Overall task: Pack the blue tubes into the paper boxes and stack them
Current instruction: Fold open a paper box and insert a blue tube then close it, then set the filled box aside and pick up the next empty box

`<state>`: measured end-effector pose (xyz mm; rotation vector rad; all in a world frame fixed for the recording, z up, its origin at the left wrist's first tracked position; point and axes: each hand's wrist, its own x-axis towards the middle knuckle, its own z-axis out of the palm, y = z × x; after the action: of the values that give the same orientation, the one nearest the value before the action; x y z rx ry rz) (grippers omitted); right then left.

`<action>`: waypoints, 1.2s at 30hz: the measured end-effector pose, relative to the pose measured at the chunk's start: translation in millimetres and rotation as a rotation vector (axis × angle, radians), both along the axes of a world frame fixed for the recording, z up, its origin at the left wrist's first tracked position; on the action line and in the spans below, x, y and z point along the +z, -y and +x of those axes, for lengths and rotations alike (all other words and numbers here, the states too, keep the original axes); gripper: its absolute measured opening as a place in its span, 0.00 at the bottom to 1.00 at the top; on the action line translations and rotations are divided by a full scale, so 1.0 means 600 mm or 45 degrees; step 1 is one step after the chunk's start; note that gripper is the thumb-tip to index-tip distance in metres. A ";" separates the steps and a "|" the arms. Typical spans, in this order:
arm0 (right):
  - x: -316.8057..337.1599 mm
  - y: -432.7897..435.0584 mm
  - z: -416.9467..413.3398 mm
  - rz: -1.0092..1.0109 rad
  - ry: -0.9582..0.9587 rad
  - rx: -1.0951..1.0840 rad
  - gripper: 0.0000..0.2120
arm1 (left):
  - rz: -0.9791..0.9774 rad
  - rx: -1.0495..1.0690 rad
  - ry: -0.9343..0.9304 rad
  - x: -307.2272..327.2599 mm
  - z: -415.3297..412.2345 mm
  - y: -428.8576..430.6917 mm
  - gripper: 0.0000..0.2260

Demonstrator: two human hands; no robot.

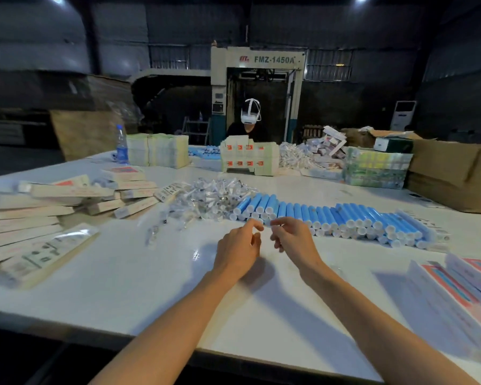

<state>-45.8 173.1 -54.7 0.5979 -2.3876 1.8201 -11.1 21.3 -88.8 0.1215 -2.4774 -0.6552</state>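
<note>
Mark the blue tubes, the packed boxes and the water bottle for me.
blue tubes (342,218): head view, middle of the row.
packed boxes (67,191): head view, top box of the left pile.
water bottle (122,147): head view, its label.

Both forearms are bare, no sleeves in view; left hand (238,247) and right hand (295,240) wear no gloves, rings or watch.

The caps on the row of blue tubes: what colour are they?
White caps on the blue plastic tubes, clearest in the head view.

Our white table (128,284) carries blue tubes (345,218); left of them, clear packets (211,195), then paper boxes (53,207).
</note>
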 end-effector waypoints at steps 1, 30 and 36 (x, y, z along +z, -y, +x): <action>-0.009 0.023 -0.003 -0.085 0.065 0.021 0.08 | 0.006 0.045 0.005 0.000 0.000 0.003 0.09; -0.097 0.092 -0.047 -0.260 0.169 0.360 0.13 | -0.810 1.079 0.796 0.037 -0.090 0.520 0.22; -0.096 0.093 -0.047 -0.237 0.154 0.359 0.14 | -1.155 1.050 0.793 0.052 -0.075 0.520 0.18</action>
<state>-73.8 117.4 -112.5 0.8629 -2.2632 2.2213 -56.3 -290.6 -57.5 1.0224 -2.6620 0.9641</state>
